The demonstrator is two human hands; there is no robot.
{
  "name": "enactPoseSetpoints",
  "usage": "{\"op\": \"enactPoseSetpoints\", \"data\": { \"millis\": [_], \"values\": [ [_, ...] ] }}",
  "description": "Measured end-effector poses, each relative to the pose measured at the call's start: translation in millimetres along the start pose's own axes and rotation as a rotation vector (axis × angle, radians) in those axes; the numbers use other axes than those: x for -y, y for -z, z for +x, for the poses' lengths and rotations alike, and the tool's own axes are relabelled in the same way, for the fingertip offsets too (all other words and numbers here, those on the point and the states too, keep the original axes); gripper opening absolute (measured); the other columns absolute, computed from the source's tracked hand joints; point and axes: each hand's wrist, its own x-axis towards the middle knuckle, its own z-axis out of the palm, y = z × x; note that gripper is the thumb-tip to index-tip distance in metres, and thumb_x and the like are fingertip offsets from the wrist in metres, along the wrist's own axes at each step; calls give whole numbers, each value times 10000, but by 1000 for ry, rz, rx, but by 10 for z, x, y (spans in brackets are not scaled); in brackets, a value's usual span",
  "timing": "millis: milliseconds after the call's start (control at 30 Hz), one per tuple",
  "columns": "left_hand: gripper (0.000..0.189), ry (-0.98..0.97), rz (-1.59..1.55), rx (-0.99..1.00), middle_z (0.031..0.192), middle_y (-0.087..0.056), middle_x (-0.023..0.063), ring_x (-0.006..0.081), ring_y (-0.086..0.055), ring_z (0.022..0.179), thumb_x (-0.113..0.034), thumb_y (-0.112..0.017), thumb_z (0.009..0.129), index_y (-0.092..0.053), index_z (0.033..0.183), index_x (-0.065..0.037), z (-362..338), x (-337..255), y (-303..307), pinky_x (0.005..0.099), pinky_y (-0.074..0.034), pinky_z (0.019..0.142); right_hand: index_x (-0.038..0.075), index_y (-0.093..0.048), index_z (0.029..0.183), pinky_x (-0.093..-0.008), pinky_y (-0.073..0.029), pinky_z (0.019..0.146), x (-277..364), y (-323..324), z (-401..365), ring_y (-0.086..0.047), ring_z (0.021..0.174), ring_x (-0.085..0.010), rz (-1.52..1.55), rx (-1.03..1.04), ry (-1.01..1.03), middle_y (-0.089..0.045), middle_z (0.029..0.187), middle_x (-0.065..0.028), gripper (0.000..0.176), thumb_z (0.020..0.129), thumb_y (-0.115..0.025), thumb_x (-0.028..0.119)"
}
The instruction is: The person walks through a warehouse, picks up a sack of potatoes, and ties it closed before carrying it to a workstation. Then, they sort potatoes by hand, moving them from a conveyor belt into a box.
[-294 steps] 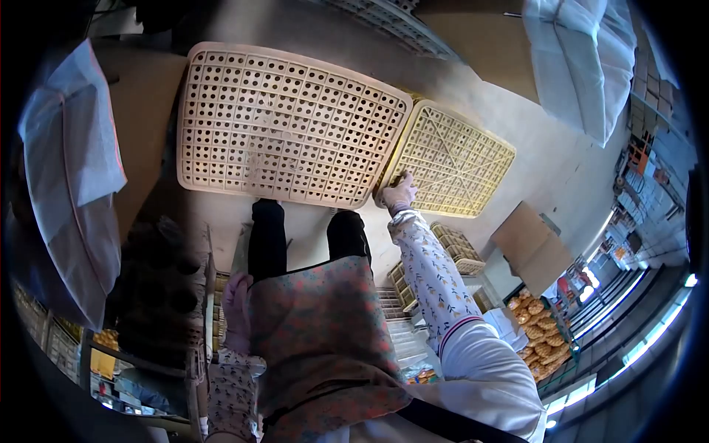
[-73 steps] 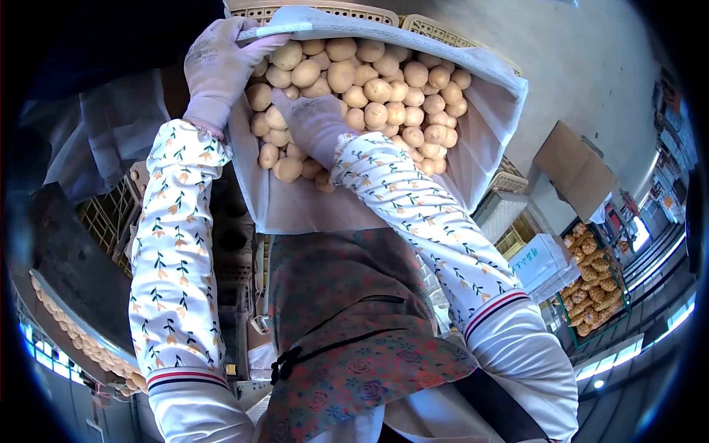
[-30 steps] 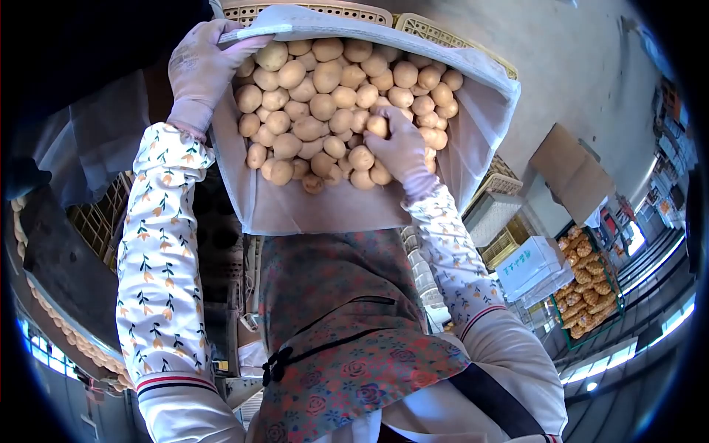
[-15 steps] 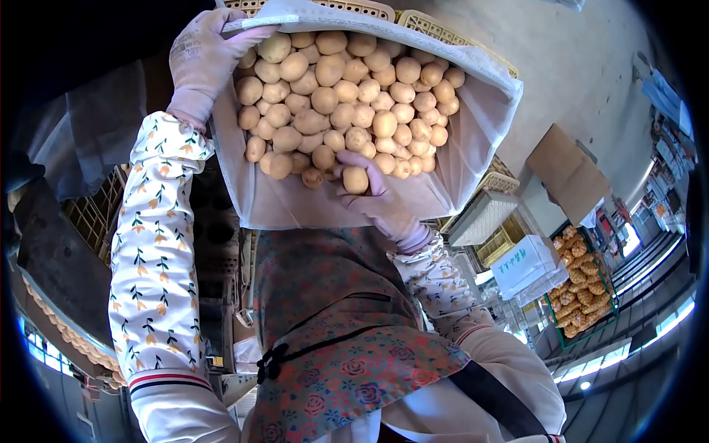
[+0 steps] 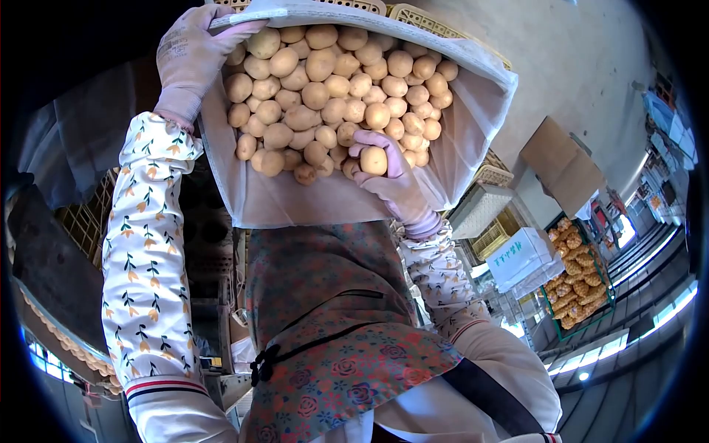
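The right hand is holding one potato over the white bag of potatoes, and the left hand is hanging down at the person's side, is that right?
Not quite. In the head view the left hand is not hanging down: it grips the rim of the white bag at its far corner. The right hand does hold one potato over it.

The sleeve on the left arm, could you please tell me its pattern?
Left sleeve: white with small orange flowers, seen in the head view.
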Motion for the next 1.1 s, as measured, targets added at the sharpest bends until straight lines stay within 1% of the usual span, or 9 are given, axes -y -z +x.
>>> {"op": "enactPoseSetpoints", "data": {
  "millis": [333, 467, 567, 633, 700, 733, 933, 1033, 1100],
  "values": [
    [512, -13, 12, 1, 934, -679, 30, 222, -662, 877, -593, -743, 731, -710, 973, -143, 1, 1, -12, 331, -517, 772, 71, -528, 1237, -249, -476, 857, -387, 8, -43, -589, 1019, -169, -134, 154, -3, -609, 1101, -67, 434, 824, -651, 19],
    [506, 5, -26, 15, 933, -681, 31, 220, -662, 874, -585, -747, 732, -717, 975, -141, 15, -34, 22, 326, -516, 777, 130, -628, 1080, -321, -493, 848, -712, 96, 267, -623, 959, -227, -675, -42, -162, -661, 961, -99, 365, 754, -760, 227],
    [502, 27, 0, 32, 923, -682, 30, 213, -663, 871, -576, -755, 730, -725, 971, -137, 25, -57, 60, 322, -514, 776, 85, -619, 1044, -338, -498, 843, -196, 93, 523, -624, 943, -232, -553, -230, 227, -657, 966, -104, 279, 800, -718, 176],
    [502, 42, 9, 41, 915, -682, 31, 211, -663, 869, -572, -757, 729, -725, 973, -135, 6, -76, 61, 321, -513, 772, -10, -572, 1068, -232, -503, 746, 21, 158, 559, -605, 825, -122, -862, -705, 774, -617, 896, -36, 208, 862, -597, 13],
    [505, 44, -6, 31, 908, -681, 31, 213, -663, 865, -572, -757, 728, -719, 981, -137, 20, -77, 32, 322, -512, 767, 51, -623, 1035, -247, -497, 741, -26, 102, 188, -602, 841, -122, -687, -315, 275, -624, 868, -63, 167, 873, -627, 89],
    [500, 42, -2, 40, 911, -680, 27, 215, -660, 862, -569, -755, 730, -717, 984, -141, 17, -83, 47, 322, -510, 768, 56, -633, 954, -269, -493, 696, -268, 104, 35, -602, 785, -125, -946, -223, 379, -642, 871, -59, 144, 861, -665, 161],
    [496, 21, 26, 22, 930, -678, 23, 220, -657, 876, -574, -742, 737, -717, 987, -147, 19, -29, 45, 332, -509, 780, 39, -658, 912, -307, -491, 634, -428, 562, -311, -593, 686, -138, -878, -546, -124, -674, 863, -62, 222, 836, -719, 238],
    [497, 42, -13, 42, 934, -678, 25, 227, -655, 886, -576, -736, 740, -711, 996, -150, 27, -8, 19, 339, -509, 780, 58, -647, 1027, -353, -512, 682, -241, 683, -324, -645, 739, -246, -1200, -604, 237, -672, 888, -138, 265, 836, -698, 236],
    [495, 16, 20, 11, 938, -680, 26, 223, -656, 893, -570, -742, 738, -716, 992, -146, 19, -27, 31, 335, -509, 785, 83, -575, 1169, -404, -512, 745, -76, 609, -149, -650, 806, -311, -1313, -442, 131, -665, 886, -149, 373, 844, -661, 245]
  ]
}}
